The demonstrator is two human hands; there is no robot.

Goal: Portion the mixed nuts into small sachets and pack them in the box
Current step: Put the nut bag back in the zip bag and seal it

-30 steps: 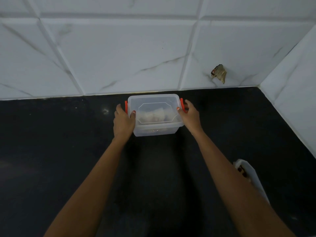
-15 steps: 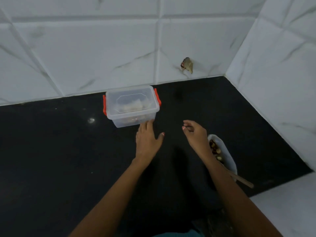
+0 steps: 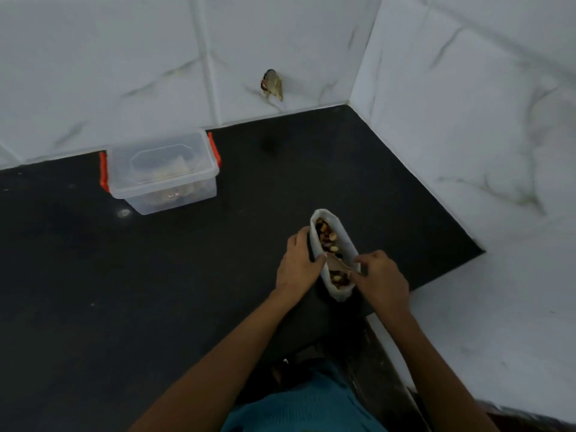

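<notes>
The bag (image 3: pixel 345 241) of nuts (image 3: pixel 325 236) stands toward the right of the black bench (image 3: pixel 156 291), close to the edge where it steps back by the right wall (image 3: pixel 467 135). A broad stretch of bench separates it from the box (image 3: pixel 162 173), lid on, set against the back tiles. Both forearms reach forward. The left hand (image 3: pixel 297 266) curls round the bag's left rim. The right hand (image 3: pixel 381 280) pinches its right rim, perhaps with a brown scoop.

Black table (image 3: pixel 78 275): lidded clear box (image 3: pixel 162 173) by the back wall, open nut bag (image 3: pixel 335 254) near the right edge.
</notes>
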